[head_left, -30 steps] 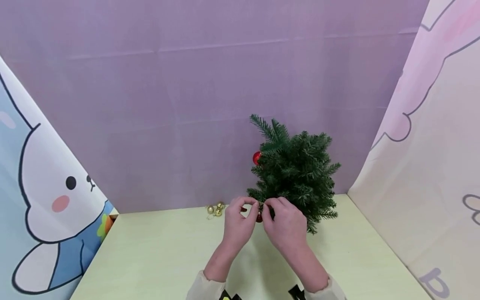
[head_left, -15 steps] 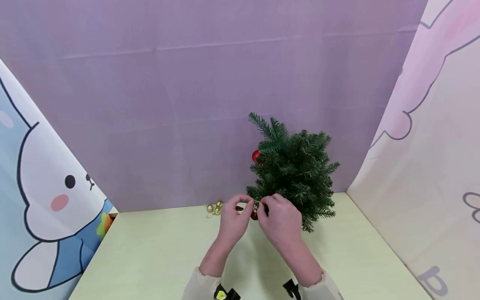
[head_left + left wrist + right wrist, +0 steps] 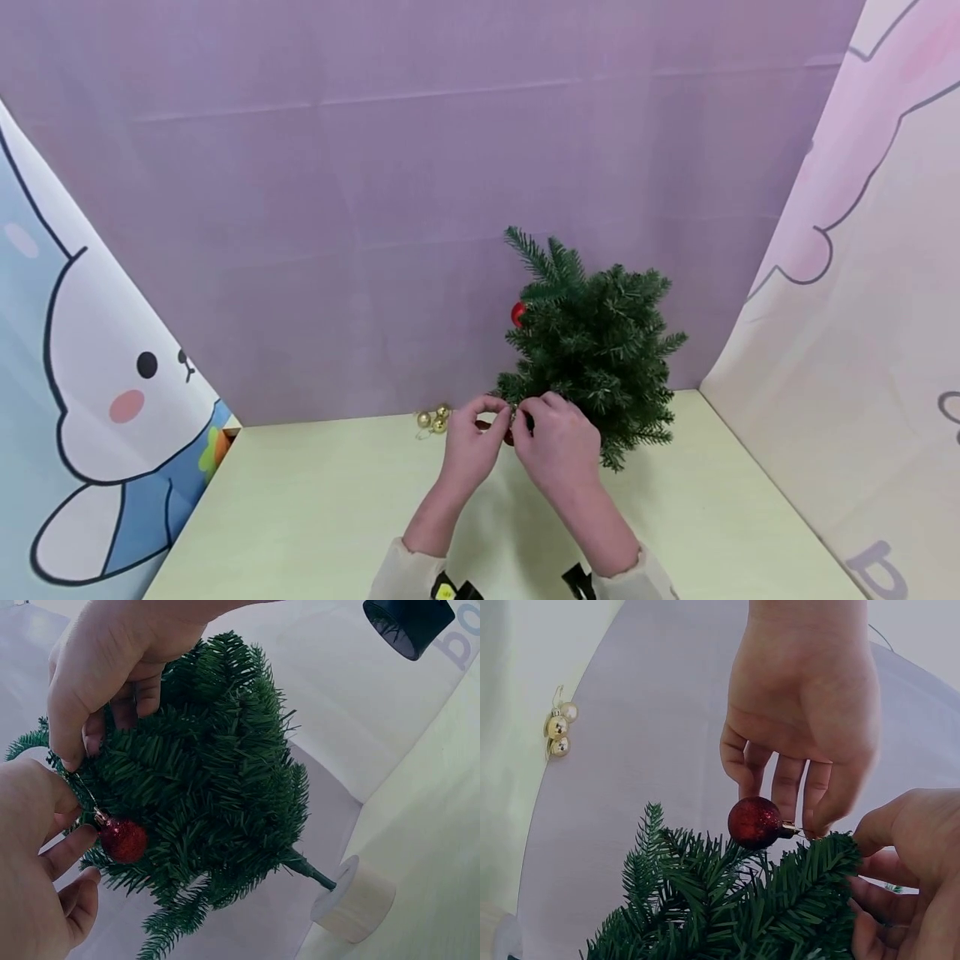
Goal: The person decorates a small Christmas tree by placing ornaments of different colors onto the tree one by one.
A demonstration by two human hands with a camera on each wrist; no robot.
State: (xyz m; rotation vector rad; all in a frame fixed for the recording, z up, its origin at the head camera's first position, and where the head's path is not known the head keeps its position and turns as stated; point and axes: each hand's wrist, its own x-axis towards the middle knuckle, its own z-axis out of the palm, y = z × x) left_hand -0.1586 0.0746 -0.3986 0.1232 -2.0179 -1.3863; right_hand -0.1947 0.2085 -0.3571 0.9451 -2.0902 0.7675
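Lilac cloth (image 3: 300, 250) hangs behind a pale table (image 3: 300, 500), where a small green tree (image 3: 600, 350) stands on a round white base (image 3: 367, 904). At the tree's near left edge, the left hand (image 3: 471, 446) and right hand (image 3: 558, 446) almost meet, both pinching the thin gold cord (image 3: 88, 793) of a glittery red bauble (image 3: 124, 840) close to the branches. Higher on that side sits another red ball (image 3: 518, 314); gold balls (image 3: 439, 426) lie near the table's back edge.
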